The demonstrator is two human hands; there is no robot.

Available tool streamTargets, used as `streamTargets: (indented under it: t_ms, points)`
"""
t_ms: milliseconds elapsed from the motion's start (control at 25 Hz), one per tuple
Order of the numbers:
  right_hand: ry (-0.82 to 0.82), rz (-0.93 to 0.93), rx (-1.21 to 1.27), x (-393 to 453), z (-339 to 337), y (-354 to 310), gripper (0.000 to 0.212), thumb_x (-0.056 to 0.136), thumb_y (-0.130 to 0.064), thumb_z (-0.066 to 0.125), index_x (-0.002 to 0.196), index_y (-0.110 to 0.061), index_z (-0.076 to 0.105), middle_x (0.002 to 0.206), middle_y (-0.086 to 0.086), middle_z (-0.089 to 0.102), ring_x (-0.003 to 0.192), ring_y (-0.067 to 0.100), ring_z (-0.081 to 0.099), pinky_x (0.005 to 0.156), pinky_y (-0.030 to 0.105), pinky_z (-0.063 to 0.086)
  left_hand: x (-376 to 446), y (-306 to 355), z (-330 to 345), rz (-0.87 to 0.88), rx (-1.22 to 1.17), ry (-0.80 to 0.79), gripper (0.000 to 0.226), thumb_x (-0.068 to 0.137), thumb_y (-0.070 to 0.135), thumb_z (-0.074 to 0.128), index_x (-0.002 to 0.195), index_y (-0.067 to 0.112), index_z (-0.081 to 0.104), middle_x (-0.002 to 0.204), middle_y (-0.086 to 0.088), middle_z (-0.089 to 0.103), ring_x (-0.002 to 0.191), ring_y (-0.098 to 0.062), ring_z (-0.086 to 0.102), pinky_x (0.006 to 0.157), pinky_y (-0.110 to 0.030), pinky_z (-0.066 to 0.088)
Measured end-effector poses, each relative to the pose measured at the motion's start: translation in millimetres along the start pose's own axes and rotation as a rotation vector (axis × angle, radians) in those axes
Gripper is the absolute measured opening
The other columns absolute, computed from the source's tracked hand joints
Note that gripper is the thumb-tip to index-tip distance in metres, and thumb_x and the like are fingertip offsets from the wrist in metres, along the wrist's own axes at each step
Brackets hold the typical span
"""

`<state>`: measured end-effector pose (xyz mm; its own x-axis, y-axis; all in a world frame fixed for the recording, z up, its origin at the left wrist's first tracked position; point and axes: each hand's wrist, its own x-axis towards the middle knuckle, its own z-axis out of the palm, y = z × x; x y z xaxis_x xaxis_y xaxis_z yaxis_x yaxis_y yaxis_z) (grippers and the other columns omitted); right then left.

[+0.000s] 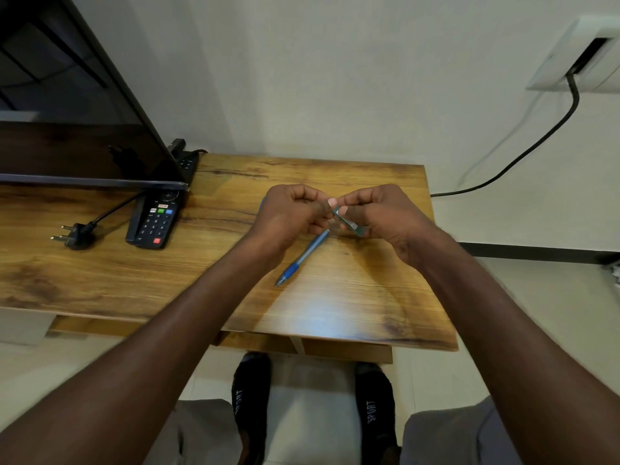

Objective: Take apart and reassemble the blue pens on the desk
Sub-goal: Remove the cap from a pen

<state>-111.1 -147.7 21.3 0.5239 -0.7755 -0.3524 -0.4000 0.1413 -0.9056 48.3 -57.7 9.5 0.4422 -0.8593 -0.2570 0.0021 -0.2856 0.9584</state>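
Observation:
One blue pen (pixel 303 256) lies on the wooden desk (pixel 352 297), tip toward me, just below my hands. My left hand (pixel 288 216) and my right hand (pixel 379 216) meet above the desk, fingers curled. Between them I hold a second pen; its translucent greenish-blue barrel (pixel 349 224) shows between my right fingers. A sliver of blue shows at the far side of my left fist. My fingers hide the rest of the held pen, and I cannot tell whether it is in one piece.
A black remote control (pixel 156 218) lies left of my hands, beside a loose black plug (pixel 75 233) with its cable. A dark screen (pixel 73 105) stands at the back left. The desk's right edge is close to my right hand.

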Motion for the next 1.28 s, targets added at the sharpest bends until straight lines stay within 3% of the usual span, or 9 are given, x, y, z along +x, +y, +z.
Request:
streamTargets:
  t_ms: [280,440,680,840,920,1000,1120,1200,1280]
  points:
    - [0.01,-0.067,0.128,0,5,-1,0.009,0.097,-0.001,0.071,0.104,0.001,0.077,0.094,0.017,0.08,0.084,0.028,0.08,0.069,0.029,0.065,-4,8,1,-0.129,-0.201,0.027,0.014,0.096,0.007,0.073,0.099,-0.006,0.072,0.087,-0.023,0.079,0.075,-0.026,0.079,0.073,-0.032,0.067]
    - [0.036,-0.165,0.054,1,7,-1,0.01,0.097,0.0,0.07,0.103,0.0,0.078,0.09,0.015,0.08,0.076,0.021,0.08,0.065,0.024,0.061,-5,10,1,-0.179,-0.292,0.019,0.015,0.098,0.005,0.07,0.104,-0.008,0.07,0.093,-0.028,0.078,0.08,-0.029,0.08,0.073,-0.032,0.067]
    - [0.038,-0.179,0.101,1,8,-1,0.01,0.098,0.0,0.07,0.1,-0.003,0.078,0.089,0.015,0.08,0.08,0.025,0.08,0.075,0.034,0.066,-2,8,-3,-0.214,-0.383,0.013,0.018,0.102,0.005,0.065,0.111,-0.009,0.065,0.089,-0.025,0.079,0.08,-0.029,0.081,0.074,-0.033,0.067]
    - [0.036,-0.109,0.176,0,8,-4,0.01,0.099,-0.005,0.071,0.105,-0.006,0.079,0.093,0.01,0.08,0.077,0.018,0.077,0.066,0.026,0.062,2,5,-7,-0.198,-0.421,0.052,0.014,0.1,0.003,0.066,0.111,-0.007,0.066,0.093,-0.023,0.079,0.083,-0.028,0.08,0.074,-0.033,0.067]
    - [0.091,-0.053,0.252,2,4,-3,0.011,0.099,-0.007,0.071,0.105,-0.009,0.08,0.094,0.006,0.08,0.079,0.015,0.076,0.067,0.026,0.061,3,1,-6,-0.131,-0.243,0.102,0.008,0.097,0.006,0.072,0.102,0.0,0.071,0.088,-0.015,0.077,0.076,-0.022,0.076,0.069,-0.029,0.065]
    - [0.158,0.0,0.326,4,-1,-2,0.011,0.099,-0.009,0.071,0.106,-0.01,0.08,0.098,0.006,0.08,0.077,0.013,0.075,0.071,0.03,0.06,4,-6,0,0.016,0.088,0.123,0.004,0.093,0.01,0.078,0.09,0.008,0.076,0.077,-0.004,0.075,0.069,-0.015,0.072,0.06,-0.025,0.059]
    - [0.23,0.021,0.271,7,-10,1,0.01,0.099,-0.01,0.071,0.103,-0.011,0.08,0.099,0.006,0.08,0.074,0.011,0.074,0.071,0.032,0.058,5,-13,17,0.16,0.419,0.1,0.006,0.088,0.013,0.082,0.083,0.014,0.081,0.066,0.01,0.07,0.06,0.003,0.063,0.059,-0.018,0.047]
    - [0.262,0.011,0.18,8,-12,3,0.009,0.098,-0.011,0.072,0.099,-0.014,0.08,0.098,0.004,0.079,0.075,0.011,0.074,0.071,0.032,0.057,7,-14,28,0.208,0.561,0.094,0.004,0.087,0.015,0.083,0.083,0.016,0.082,0.068,0.013,0.069,0.063,0.002,0.06,0.06,-0.021,0.044]
    - [0.285,0.012,0.146,8,-12,4,0.01,0.098,-0.011,0.071,0.097,-0.015,0.08,0.097,0.003,0.079,0.079,0.012,0.073,0.072,0.033,0.056,8,-13,41,0.231,0.636,0.064,0.002,0.087,0.017,0.083,0.085,0.017,0.083,0.075,0.009,0.073,0.07,-0.002,0.064,0.062,-0.026,0.05]
